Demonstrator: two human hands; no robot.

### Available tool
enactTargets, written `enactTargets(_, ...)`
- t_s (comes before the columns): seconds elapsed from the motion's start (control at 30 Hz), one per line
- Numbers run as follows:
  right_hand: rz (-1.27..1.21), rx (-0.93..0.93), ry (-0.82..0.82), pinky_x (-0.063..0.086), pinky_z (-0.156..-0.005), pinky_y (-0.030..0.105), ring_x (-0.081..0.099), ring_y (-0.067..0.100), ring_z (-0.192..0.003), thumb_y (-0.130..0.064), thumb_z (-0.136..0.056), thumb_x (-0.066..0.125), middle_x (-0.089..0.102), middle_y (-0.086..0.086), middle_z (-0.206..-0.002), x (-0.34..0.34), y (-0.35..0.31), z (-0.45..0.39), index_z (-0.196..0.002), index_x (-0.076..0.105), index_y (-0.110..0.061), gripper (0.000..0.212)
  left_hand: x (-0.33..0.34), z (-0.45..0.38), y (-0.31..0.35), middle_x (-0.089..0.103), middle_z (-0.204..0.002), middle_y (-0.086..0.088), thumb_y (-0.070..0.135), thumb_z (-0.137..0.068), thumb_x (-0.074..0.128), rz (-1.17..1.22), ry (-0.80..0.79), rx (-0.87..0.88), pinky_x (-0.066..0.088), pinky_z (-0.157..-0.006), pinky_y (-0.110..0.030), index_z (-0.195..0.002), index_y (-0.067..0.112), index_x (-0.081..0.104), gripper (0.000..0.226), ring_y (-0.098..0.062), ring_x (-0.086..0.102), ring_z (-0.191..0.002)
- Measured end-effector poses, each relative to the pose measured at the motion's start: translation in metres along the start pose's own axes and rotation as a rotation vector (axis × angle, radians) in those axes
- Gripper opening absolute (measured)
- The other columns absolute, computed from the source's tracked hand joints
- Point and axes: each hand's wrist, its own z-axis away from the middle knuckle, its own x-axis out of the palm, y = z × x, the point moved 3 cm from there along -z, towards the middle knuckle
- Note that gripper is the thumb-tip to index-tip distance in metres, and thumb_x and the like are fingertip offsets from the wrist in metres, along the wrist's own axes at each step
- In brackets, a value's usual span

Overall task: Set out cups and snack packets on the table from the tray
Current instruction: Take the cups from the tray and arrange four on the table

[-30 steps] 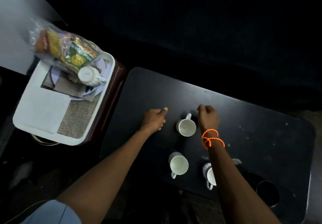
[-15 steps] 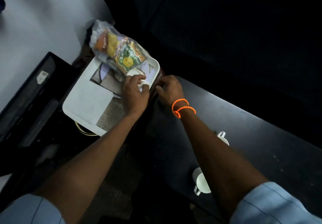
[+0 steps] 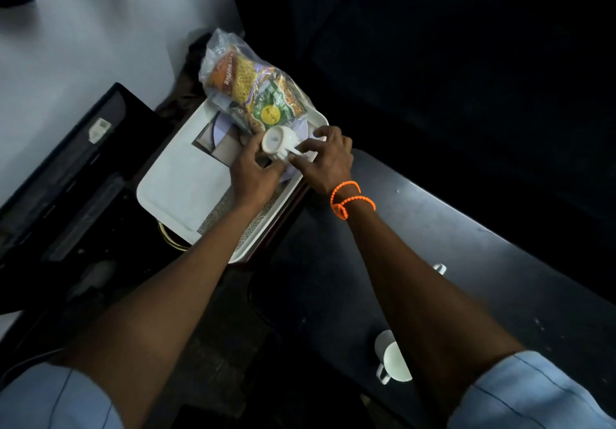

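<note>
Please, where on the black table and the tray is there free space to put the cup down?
The black table is bare between the tray's right edge and the white mug near the right sleeve. The tray's near-left half is also bare. Crowded: the tray's far corner, where the snack packets, the upside-down cup, the left hand and the right hand meet.

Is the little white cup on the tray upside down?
Yes, upside down: the white cup shows its flat base with a printed mark, held by both hands over the white tray.
</note>
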Motion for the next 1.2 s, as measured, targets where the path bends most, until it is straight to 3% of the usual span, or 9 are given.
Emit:
enactTargets(0.1, -0.371, 0.087, -0.057, 0.039, -0.099, 0.037, 0.048, 0.016, -0.119, -0.031, -0.076, 0.079, 0.055, -0.009, -0.113, -0.013, -0.013, -0.002, -0.08, 0.079, -0.017, 0.015, 0.001, 0.008, 0.014, 0.067, -0.134, -0.001, 0.019, -0.087, 0.071, -0.027, 0.041, 0.047, 0.047, -0.087, -0.009, -0.138, 0.025, 0.065, 0.052, -0.012, 0.062, -0.118)
enactTargets(0.2, -0.816, 0.198, -0.084, 0.05, -0.08, 0.027, 0.063, 0.015, -0.096, -0.016, -0.083, 0.072, 0.061, 0.009, -0.111, -0.033, -0.023, -0.001, -0.076, 0.078, -0.005, 0.015, 0.011, 0.023, 0.033, 0.074, -0.109, 0.008, 0.027, -0.084, 0.066, 0.046, 0.015, 0.06, 0.051, -0.077, -0.018, -0.125, 0.027, 0.073, 0.042, 0.0, 0.065, -0.095)
enactTargets(0.3, -1.074, 0.309, -0.1, 0.056, -0.062, 0.03, 0.072, 0.022, -0.08, -0.031, -0.081, 0.07, 0.075, 0.015, -0.095, -0.056, -0.018, 0.005, -0.084, 0.075, -0.011, 0.021, 0.03, 0.04, 0.048, 0.075, -0.086, 0.012, 0.038, -0.089, 0.064, 0.123, -0.037, 0.065, 0.047, -0.069, -0.017, -0.116, 0.029, 0.076, 0.031, 0.006, 0.066, -0.079)
enactTargets(0.4, -1.001, 0.348, -0.149, 0.057, -0.068, 0.036, 0.071, 0.027, -0.082, -0.055, -0.08, 0.068, 0.077, 0.016, -0.089, -0.078, 0.002, 0.012, -0.101, 0.072, 0.006, 0.064, 0.052, 0.056, 0.062, 0.076, -0.101, 0.016, 0.039, -0.098, 0.062, 0.187, -0.077, 0.085, 0.049, -0.08, -0.013, -0.121, 0.032, 0.074, 0.027, 0.008, 0.067, -0.096)
enactTargets(0.63, -0.783, 0.421, -0.176, 0.057, -0.06, 0.031, 0.074, 0.019, -0.081, -0.066, -0.082, 0.06, 0.078, 0.003, -0.098, -0.136, 0.073, 0.055, -0.101, 0.077, -0.019, 0.054, 0.12, 0.09, 0.07, 0.065, -0.14, 0.007, 0.044, -0.103, 0.055, 0.317, -0.312, -0.012, 0.06, -0.099, -0.042, -0.144, 0.029, 0.059, 0.043, -0.01, 0.064, -0.125)
enactTargets(0.83, -0.847, 0.491, -0.049, 0.056, -0.057, 0.027, 0.073, 0.015, -0.078, -0.048, -0.083, 0.066, 0.077, -0.002, -0.089, -0.171, 0.142, 0.115, -0.106, 0.076, -0.018, 0.039, 0.185, 0.128, 0.078, 0.078, -0.105, -0.001, 0.03, -0.104, 0.06, 0.375, -0.432, -0.203, 0.066, -0.085, -0.044, -0.114, 0.015, 0.076, 0.024, -0.022, 0.075, -0.104)
enactTargets(0.97, -0.811, 0.441, -0.017, 0.056, -0.065, 0.024, 0.073, 0.015, -0.089, -0.031, -0.085, 0.074, 0.075, 0.003, -0.101, -0.195, 0.193, 0.165, -0.108, 0.074, -0.02, 0.025, 0.23, 0.167, 0.088, 0.081, -0.098, -0.01, 0.044, -0.104, 0.056, 0.286, -0.598, -0.285, 0.066, -0.083, -0.043, -0.106, 0.011, 0.079, 0.04, -0.026, 0.079, -0.094)
enactTargets(1.1, -0.411, 0.385, 0.013, 0.053, -0.082, 0.016, 0.067, 0.008, -0.098, -0.031, -0.063, 0.094, 0.069, 0.005, -0.117, -0.209, 0.236, 0.209, -0.118, 0.067, -0.02, 0.062, 0.266, 0.196, 0.093, 0.081, -0.095, -0.014, 0.061, -0.1, 0.05, 0.025, -0.729, -0.288, 0.063, -0.089, -0.051, -0.099, 0.01, 0.078, 0.058, -0.032, 0.079, -0.09)
enactTargets(1.2, -0.214, 0.479, 0.089, 0.051, -0.093, 0.033, 0.059, 0.021, -0.109, -0.033, -0.056, 0.096, 0.062, 0.007, -0.122, -0.212, 0.264, 0.24, -0.126, 0.059, -0.021, 0.08, 0.286, 0.224, 0.096, 0.081, -0.083, -0.011, 0.07, -0.095, 0.046, -0.161, -0.83, -0.185, 0.064, -0.087, -0.049, -0.093, 0.007, 0.078, 0.07, -0.029, 0.08, -0.075)
